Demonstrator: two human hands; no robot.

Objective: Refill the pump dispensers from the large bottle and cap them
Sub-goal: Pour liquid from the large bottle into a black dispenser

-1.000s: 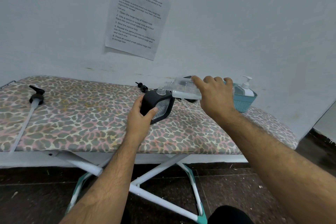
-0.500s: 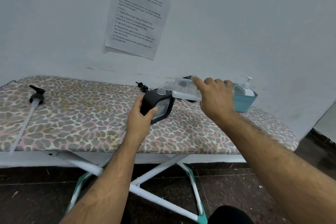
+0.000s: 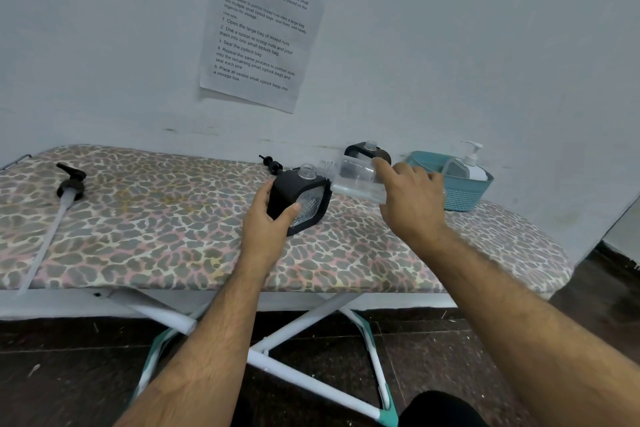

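An ironing board (image 3: 145,229) with a leopard-print cover is set against a pale wall bearing a printed sheet (image 3: 263,24). Near the board's middle, an uncapped black dispenser (image 3: 299,203) is gripped by the left hand (image 3: 266,224). Just right of it, a clear large bottle (image 3: 356,178) is held tipped by the right hand (image 3: 412,204), its neck beside the dispenser's mouth. A second black dispenser (image 3: 367,151) is partly hidden behind the bottle.
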